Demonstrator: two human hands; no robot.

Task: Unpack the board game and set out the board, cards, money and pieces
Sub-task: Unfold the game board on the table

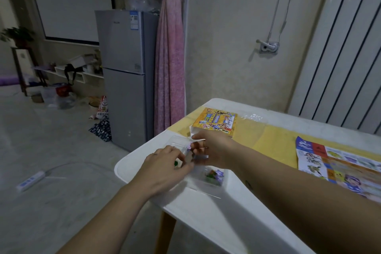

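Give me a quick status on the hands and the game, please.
Left hand and right hand both pinching a small packet over the clear tray. Board unfolded, box open. Nothing in the way.

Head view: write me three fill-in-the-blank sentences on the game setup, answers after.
1. The box lies on a ____ runner.
2. The board lies unfolded to the ____ of both hands.
3. The left hand and right hand meet over a clear ____ tray of small pieces.

Answers: yellow; right; plastic
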